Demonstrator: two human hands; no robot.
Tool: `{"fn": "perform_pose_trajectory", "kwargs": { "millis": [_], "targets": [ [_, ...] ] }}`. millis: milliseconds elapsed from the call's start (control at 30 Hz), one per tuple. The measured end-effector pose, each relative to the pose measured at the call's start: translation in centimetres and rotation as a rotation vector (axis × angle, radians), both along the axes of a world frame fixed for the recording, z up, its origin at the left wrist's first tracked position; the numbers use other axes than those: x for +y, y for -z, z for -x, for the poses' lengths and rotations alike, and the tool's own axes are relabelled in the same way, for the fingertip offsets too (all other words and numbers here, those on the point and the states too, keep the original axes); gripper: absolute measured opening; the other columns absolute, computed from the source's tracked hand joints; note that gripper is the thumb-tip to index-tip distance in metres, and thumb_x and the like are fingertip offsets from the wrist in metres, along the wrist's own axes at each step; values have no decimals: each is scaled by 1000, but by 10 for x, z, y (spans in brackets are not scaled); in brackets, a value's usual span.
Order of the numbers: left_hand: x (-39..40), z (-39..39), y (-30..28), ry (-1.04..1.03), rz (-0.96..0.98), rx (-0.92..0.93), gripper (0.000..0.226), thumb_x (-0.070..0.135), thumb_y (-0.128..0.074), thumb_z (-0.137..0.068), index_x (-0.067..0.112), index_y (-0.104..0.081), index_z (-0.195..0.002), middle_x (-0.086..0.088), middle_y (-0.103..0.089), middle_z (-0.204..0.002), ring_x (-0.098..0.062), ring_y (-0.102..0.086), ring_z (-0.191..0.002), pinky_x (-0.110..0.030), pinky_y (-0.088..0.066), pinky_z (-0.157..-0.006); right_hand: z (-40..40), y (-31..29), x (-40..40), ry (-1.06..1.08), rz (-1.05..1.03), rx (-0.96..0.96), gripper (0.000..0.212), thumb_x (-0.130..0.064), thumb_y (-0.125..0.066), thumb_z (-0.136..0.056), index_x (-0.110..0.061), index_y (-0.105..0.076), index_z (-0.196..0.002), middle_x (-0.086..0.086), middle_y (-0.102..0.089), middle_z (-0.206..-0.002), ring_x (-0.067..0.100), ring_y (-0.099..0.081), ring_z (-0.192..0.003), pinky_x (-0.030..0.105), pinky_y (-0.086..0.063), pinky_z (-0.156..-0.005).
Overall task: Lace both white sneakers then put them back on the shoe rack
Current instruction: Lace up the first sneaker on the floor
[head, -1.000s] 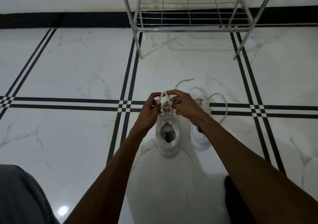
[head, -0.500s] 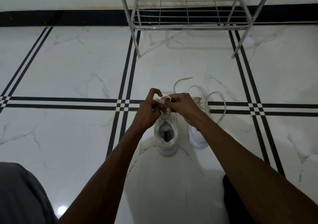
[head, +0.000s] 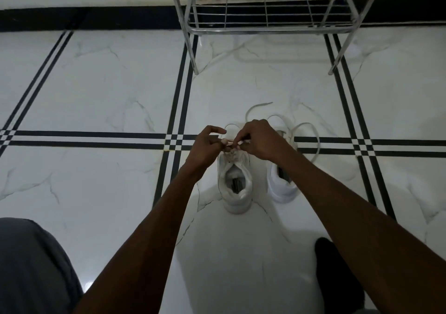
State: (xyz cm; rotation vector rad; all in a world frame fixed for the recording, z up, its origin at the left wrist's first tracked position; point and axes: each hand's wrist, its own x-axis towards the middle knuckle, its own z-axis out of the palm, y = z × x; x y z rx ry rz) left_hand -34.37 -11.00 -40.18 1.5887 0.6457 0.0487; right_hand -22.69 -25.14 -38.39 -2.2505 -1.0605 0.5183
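Hands (head: 207,147) (head: 261,139) pinching lace (head: 231,142) above left sneaker (head: 235,188).

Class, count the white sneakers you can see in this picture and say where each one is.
2. One sneaker stands on the floor under both hands; the other sneaker stands just right of it, partly hidden by the right forearm. None sits on the shoe rack.

no text, brand, number or sign can be read anywhere; the dark patches inside the two white sneakers (head: 235,188) are too blurred to make out.
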Motion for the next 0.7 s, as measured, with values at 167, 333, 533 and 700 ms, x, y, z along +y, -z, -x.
{"fn": "perform_pose_trajectory", "kwargs": {
  "millis": [167,333,533,700],
  "targets": [
    [-1,2,1,9,90,-62,34,1,-44,-102,10,-58,-132,-6,-77,-105,-8,-75,-87,-17,-57,-71,14,6,6,186,-143,-61,6,-17,-82,-69,-14,-79,-73,2,-75,-72,14,-70,-67,30,-58,-65],
    [-3,-2,2,138,-236,5,29,4,-56,-97,12,-73,-120,-4,-77,-108,-13,-72,-98,-28,-57,-87,15,12,3,368,-247,127,10,-18,-86,-70,-12,-82,-76,-2,-74,-66,3,-66,-54,16,-56,-58],
    [7,11,2,69,-670,210,16,23,-68,-88,29,-81,-96,9,-80,-97,-11,-70,-87,-40,-54,-89,-6,19,-27,414,67,-66,20,-28,-87,-73,-9,-82,-76,2,-77,-75,17,-71,-72,27,-55,-74],
    [7,42,-1,144,-968,334,12,23,-69,-86,30,-79,-88,6,-77,-81,-19,-68,-86,-51,-37,-104,-8,26,-40,292,342,-406,29,-31,-75,-84,-5,-70,-73,11,-73,-79,27,-67,-78,35,-47,-86]
  ]
}}
